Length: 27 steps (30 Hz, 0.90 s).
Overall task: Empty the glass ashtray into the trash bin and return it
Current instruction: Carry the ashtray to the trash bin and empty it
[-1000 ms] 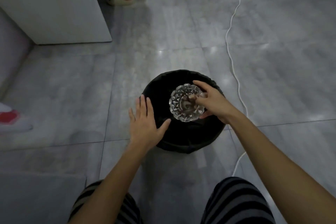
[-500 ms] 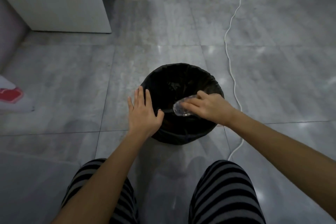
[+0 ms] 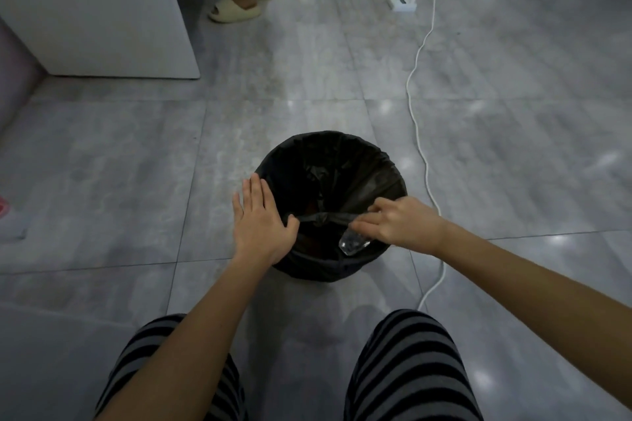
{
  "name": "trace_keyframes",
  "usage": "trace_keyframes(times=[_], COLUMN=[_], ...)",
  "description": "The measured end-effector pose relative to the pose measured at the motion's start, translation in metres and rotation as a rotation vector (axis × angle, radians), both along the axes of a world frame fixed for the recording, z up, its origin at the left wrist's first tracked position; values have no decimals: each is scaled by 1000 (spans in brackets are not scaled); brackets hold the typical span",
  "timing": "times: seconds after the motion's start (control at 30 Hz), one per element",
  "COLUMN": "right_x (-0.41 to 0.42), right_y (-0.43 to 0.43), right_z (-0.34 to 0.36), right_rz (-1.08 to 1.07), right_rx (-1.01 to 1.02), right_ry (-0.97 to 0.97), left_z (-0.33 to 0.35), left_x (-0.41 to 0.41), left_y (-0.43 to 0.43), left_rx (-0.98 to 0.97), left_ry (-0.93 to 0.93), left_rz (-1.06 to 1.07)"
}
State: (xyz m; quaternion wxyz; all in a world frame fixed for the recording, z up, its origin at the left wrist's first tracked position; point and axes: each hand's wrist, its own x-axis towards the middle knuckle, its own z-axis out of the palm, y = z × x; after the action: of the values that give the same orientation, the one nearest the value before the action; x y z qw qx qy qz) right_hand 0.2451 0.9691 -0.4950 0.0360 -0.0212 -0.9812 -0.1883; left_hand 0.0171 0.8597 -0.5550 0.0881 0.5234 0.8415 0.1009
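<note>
A round trash bin [image 3: 328, 147] lined with a black bag stands on the grey tiled floor in front of my knees. My right hand [image 3: 400, 224] holds the cut-glass ashtray [image 3: 354, 243] over the near right part of the bin's opening, tipped steeply so only its lower edge shows under my fingers. My left hand [image 3: 260, 222] rests flat with fingers spread on the bin's near left rim, thumb over the edge of the bag. What lies inside the bin is too dark to make out.
A white cable [image 3: 419, 133] runs along the floor just right of the bin to a power strip [image 3: 403, 2]. A white cabinet [image 3: 95, 10] stands at the back left. Another person's feet in pale slippers [image 3: 236, 8] are beyond it.
The ashtray went from facing up over the bin to tipped over and lower inside its opening. My left hand settled on the rim. The view pulled back.
</note>
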Motion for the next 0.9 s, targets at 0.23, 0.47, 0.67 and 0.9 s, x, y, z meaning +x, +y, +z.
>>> trace_keyframes(times=[0.23,0.47,0.67,0.9], right_x=[-5,-14,-16,-14], right_y=[-9,-9,-17,-17], right_z=[6,12,9,11], right_rz=[-79,-494,-326,-242], right_rx=[-105,-262,-234,-227], right_ry=[-130,-16,-237,-327], left_z=[7,10,7,6], left_x=[2,7,9,12], left_y=[2,5,7,8], left_rx=[-74,-127,-105,-111], left_ry=[57,130,134,132], left_rz=[12,6,-2,17])
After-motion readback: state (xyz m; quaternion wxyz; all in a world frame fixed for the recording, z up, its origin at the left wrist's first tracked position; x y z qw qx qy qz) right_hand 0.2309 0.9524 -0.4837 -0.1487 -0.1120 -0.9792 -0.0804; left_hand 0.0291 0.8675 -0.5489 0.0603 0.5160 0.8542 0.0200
